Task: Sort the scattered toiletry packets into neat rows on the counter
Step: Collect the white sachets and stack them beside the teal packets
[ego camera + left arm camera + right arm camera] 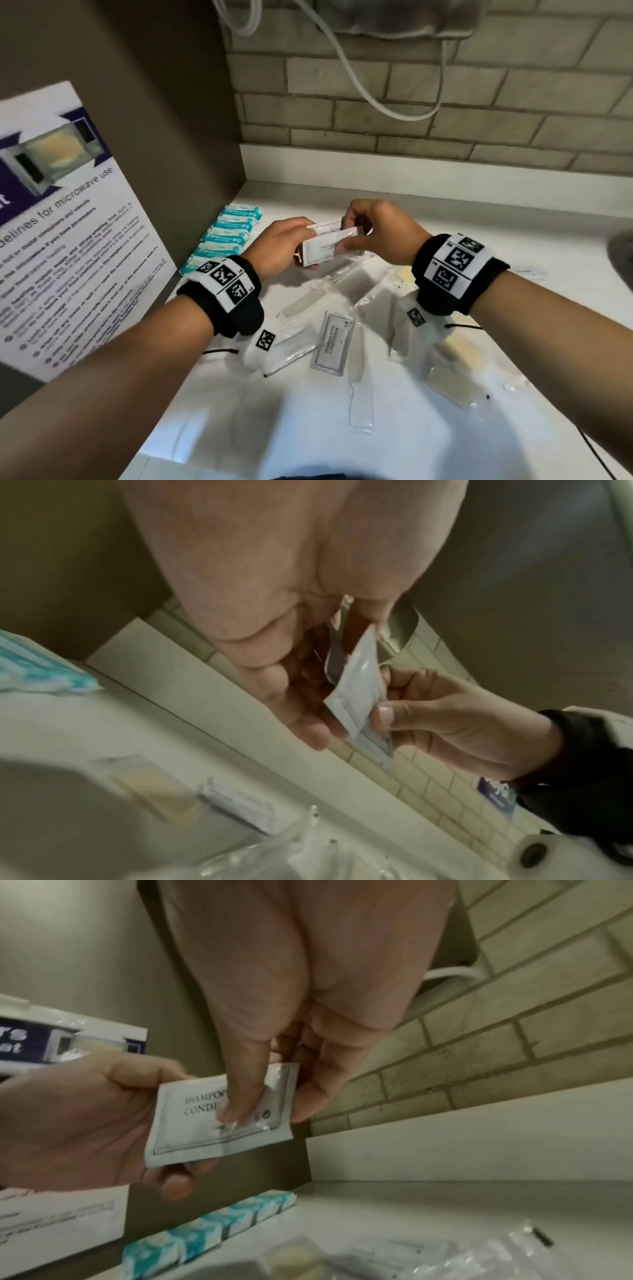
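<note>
**A:** Head view first. What have I got?

**B:** Both of my hands are up over the far middle of the counter [479, 219]. My left hand [281, 246] grips a small stack of shampoo sachets [325, 248] by its left end; my right hand [373, 233] pinches the right end. The long axis runs left to right, and both hands are equally near. The teal packets [222, 236] already stand in a row by the left wall.

**B:** Left wrist view: right thumb and fingers [383, 715] are curled on the sachets [359, 696].

**A:** Right wrist view?

**B:** My thumb presses the top sachet [192, 1123], with the left hand [78, 1118] clasped beneath. I'd judge the open room lies just right of the teal row. A loose sachet [331, 342], combs [358, 353] and soap packets [455, 363] crowd the near side.
</note>
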Demonstrator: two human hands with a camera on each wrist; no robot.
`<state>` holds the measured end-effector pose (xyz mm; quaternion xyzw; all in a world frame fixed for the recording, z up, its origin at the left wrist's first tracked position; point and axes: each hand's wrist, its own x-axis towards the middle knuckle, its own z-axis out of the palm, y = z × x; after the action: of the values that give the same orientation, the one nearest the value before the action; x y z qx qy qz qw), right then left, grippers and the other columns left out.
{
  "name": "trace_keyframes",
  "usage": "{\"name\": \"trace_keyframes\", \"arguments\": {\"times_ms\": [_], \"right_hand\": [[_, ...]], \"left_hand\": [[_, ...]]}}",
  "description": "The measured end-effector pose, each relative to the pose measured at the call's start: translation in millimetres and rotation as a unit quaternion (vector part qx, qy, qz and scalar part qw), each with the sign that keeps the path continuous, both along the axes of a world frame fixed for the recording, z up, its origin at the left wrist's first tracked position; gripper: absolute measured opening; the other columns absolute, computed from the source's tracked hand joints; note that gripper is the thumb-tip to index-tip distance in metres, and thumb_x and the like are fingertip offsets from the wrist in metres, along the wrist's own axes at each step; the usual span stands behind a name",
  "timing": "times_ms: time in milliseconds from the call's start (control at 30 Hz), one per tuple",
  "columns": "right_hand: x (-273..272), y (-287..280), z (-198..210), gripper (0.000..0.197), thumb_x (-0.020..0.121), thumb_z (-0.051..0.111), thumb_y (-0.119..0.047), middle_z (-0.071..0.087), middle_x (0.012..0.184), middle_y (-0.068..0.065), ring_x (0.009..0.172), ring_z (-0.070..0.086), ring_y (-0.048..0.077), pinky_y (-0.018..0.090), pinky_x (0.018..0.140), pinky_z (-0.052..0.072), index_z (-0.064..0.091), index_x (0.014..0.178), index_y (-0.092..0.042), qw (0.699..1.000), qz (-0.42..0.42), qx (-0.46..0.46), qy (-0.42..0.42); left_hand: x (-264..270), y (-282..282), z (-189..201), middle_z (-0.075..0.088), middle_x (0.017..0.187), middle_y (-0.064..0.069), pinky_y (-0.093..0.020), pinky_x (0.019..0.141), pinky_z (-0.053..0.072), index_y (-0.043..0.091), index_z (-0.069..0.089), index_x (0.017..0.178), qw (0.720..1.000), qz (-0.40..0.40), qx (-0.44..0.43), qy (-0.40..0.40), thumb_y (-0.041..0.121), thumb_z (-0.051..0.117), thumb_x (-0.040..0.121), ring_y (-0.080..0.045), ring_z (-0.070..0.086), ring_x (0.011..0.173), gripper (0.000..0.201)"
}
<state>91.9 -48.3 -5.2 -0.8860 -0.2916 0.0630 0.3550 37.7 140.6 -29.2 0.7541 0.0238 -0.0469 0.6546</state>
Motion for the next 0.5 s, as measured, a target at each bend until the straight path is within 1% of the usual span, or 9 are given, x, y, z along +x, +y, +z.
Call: {"name": "trace_keyframes", "arguments": {"times_ms": [67, 133, 167, 233, 267, 333, 400, 433, 500], "right_hand": [[4.2, -13.6, 6.6, 0.035, 0.065, 0.087, -0.025, 0.05, 0.062, -0.004, 0.055, 0.043, 0.013, 0.027, 0.053, 0.037, 0.055, 0.078, -0.018, 0.999, -0.032, 0.014, -0.003], [5.0, -29.3, 11.5, 0.038, 0.063, 0.089, -0.028, 0.051, 0.06, -0.005, 0.052, 0.044, 0.012, 0.023, 0.05, 0.036, 0.056, 0.078, -0.016, 0.997, -0.069, 0.012, -0.026], [4.6, -38.3, 14.1, 0.04, 0.062, 0.089, -0.029, 0.052, 0.06, -0.005, 0.051, 0.045, 0.012, 0.024, 0.049, 0.036, 0.056, 0.078, -0.014, 0.995, -0.089, 0.009, -0.037], [4.5, -54.0, 17.8, 0.043, 0.059, 0.09, -0.034, 0.052, 0.058, -0.005, 0.051, 0.045, 0.012, 0.026, 0.05, 0.036, 0.055, 0.075, -0.013, 0.991, -0.126, -0.009, -0.045], [5.7, -64.7, 19.4, 0.046, 0.058, 0.09, -0.039, 0.053, 0.059, -0.005, 0.052, 0.045, 0.012, 0.026, 0.051, 0.036, 0.055, 0.074, -0.013, 0.989, -0.139, -0.026, -0.04], [10.9, -86.7, 19.9, 0.048, 0.056, 0.089, -0.045, 0.055, 0.061, -0.004, 0.054, 0.046, 0.013, 0.026, 0.052, 0.038, 0.056, 0.073, -0.014, 0.987, -0.147, -0.068, -0.01], [18.9, -108.7, 14.0, 0.041, 0.06, 0.088, -0.041, 0.058, 0.066, -0.005, 0.059, 0.05, 0.014, 0.025, 0.055, 0.04, 0.057, 0.074, -0.018, 0.985, -0.127, -0.112, 0.03], [22.1, -119.6, 9.4, 0.035, 0.063, 0.087, -0.035, 0.059, 0.069, -0.007, 0.064, 0.054, 0.014, 0.024, 0.058, 0.041, 0.059, 0.077, -0.02, 0.983, -0.115, -0.135, 0.043], [25.3, -134.5, -4.7, 0.024, 0.071, 0.082, -0.024, 0.062, 0.08, -0.01, 0.08, 0.061, 0.017, 0.022, 0.065, 0.042, 0.064, 0.087, -0.02, 0.975, -0.084, -0.201, 0.05]], "left_hand": [[1.2, -16.2, 10.0, 0.068, 0.1, -0.016, -0.044, 0.08, 0.058, 0.009, 0.063, 0.096, 0.999, -0.017, -0.046, 0.003, 0.019, 0.044, 0.101, -0.024, 0.067, 0.089, 0.022], [4.2, -31.9, 14.7, 0.068, 0.101, -0.01, -0.039, 0.079, 0.059, 0.006, 0.063, 0.108, 0.999, -0.044, -0.022, -0.017, 0.025, 0.054, 0.098, -0.013, 0.068, 0.085, 0.024], [6.5, -40.4, 15.8, 0.067, 0.1, -0.008, -0.034, 0.077, 0.059, 0.003, 0.06, 0.112, 0.998, -0.057, 0.009, -0.035, 0.02, 0.059, 0.095, -0.01, 0.068, 0.081, 0.024], [11.2, -53.2, 14.5, 0.068, 0.103, -0.014, -0.033, 0.074, 0.059, -0.002, 0.057, 0.114, 0.993, -0.076, 0.063, -0.064, 0.008, 0.062, 0.093, -0.016, 0.068, 0.082, 0.024], [14.1, -60.5, 13.4, 0.068, 0.105, -0.017, -0.034, 0.073, 0.058, -0.002, 0.056, 0.114, 0.992, -0.081, 0.073, -0.07, 0.006, 0.061, 0.093, -0.02, 0.069, 0.084, 0.023], [16.8, -72.6, 14.1, 0.069, 0.105, -0.017, -0.028, 0.066, 0.058, -0.002, 0.056, 0.113, 0.992, -0.076, 0.073, -0.075, 0.004, 0.059, 0.094, -0.023, 0.071, 0.082, 0.021], [18.7, -81.0, 16.8, 0.068, 0.106, -0.017, -0.022, 0.058, 0.058, 0.003, 0.055, 0.114, 0.992, -0.068, 0.061, -0.084, 0.002, 0.06, 0.093, -0.023, 0.071, 0.077, 0.022], [20.1, -85.5, 18.8, 0.068, 0.108, -0.014, -0.022, 0.056, 0.058, 0.008, 0.054, 0.117, 0.992, -0.066, 0.059, -0.091, 0.001, 0.061, 0.092, -0.023, 0.072, 0.075, 0.026], [23.7, -91.4, 20.8, 0.067, 0.11, -0.009, -0.028, 0.057, 0.06, 0.018, 0.052, 0.119, 0.991, -0.061, 0.063, -0.102, 0.002, 0.063, 0.091, -0.022, 0.074, 0.074, 0.034]]}}
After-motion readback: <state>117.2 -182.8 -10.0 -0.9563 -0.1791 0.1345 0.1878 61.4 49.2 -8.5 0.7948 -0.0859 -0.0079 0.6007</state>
